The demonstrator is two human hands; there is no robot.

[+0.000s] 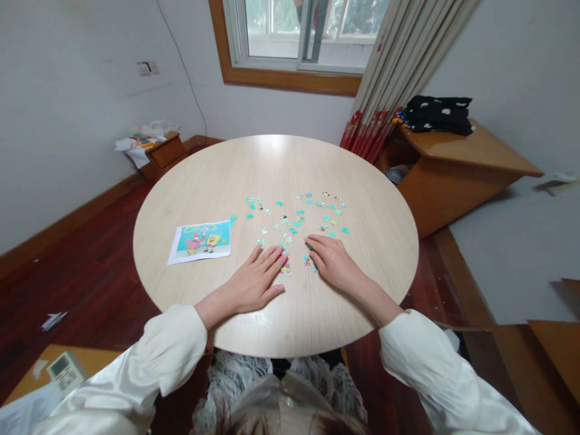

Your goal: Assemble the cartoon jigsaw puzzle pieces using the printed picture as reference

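Note:
My left hand (pixel 258 279) lies flat on the round table, fingers stretched out, its fingertips on a small joined patch of jigsaw pieces (pixel 285 267). Across a narrow gap, my right hand (pixel 334 260) rests palm down with its fingers extended. Beneath and beside those fingers is another small group of jigsaw pieces (pixel 308 262), partly covered. Many loose puzzle pieces (pixel 300 212), mostly turquoise with some yellow and white, are scattered beyond both hands. Left of them lies a printed picture (pixel 202 241) of a pink starfish and a yellow sponge cartoon figure.
The pale round table (pixel 181 181) stands before a window. A wooden cabinet (pixel 466 163) with dark folded cloth (pixel 438 115) is at the right, beside a long curtain (pixel 408 48). A remote control (pixel 67 371) lies at the lower left. A small wooden stand (pixel 167 151) is by the far-left wall.

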